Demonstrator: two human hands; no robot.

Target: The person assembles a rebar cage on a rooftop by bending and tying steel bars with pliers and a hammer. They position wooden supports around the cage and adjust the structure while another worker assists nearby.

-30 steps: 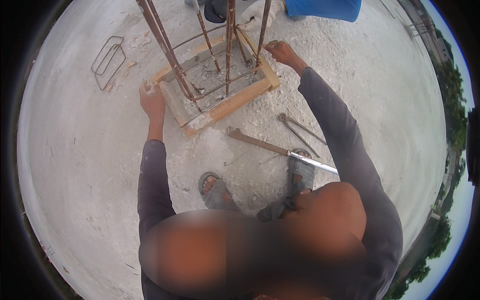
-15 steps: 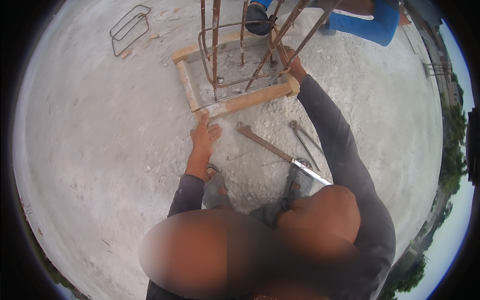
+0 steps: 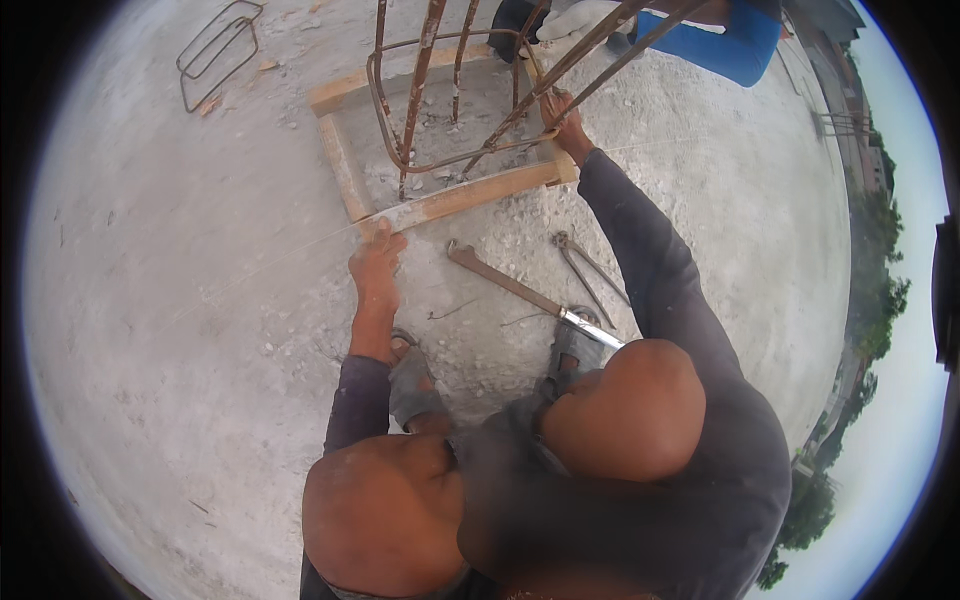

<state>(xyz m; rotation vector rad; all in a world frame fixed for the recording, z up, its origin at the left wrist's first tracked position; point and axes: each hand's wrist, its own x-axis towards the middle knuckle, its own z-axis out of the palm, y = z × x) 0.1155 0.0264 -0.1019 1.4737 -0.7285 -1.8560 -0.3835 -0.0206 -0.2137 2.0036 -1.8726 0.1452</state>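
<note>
A four-sided wooden frame [image 3: 455,203] lies on the concrete around upright rusty reinforcing bars [image 3: 418,85]. My left hand [image 3: 375,275] is at its near left corner, fingertips against the wood and fingers mostly stretched out. On the frame's right side, my right hand [image 3: 565,120] has its fingers bent around the board, close to a slanting bar. A bent steel stirrup [image 3: 440,167] loops around the bars above the frame. Between my arms lie a hammer-like tool [image 3: 510,280] with a rusty shaft and shiny handle, and a pair of pincers [image 3: 590,272].
Across the frame, a co-worker's gloved hand [image 3: 575,20] and blue-clad limb [image 3: 715,45] are close to the bars. Loose stirrups [image 3: 220,50] lie at the far left. A thin string [image 3: 290,262] runs past the frame's near left corner. Grit and rubble cover the concrete [image 3: 200,400].
The view has shifted, so the frame and tools appear farther left. My left hand's fingers have drawn in closer to the corner. My right hand stays at the frame's right side.
</note>
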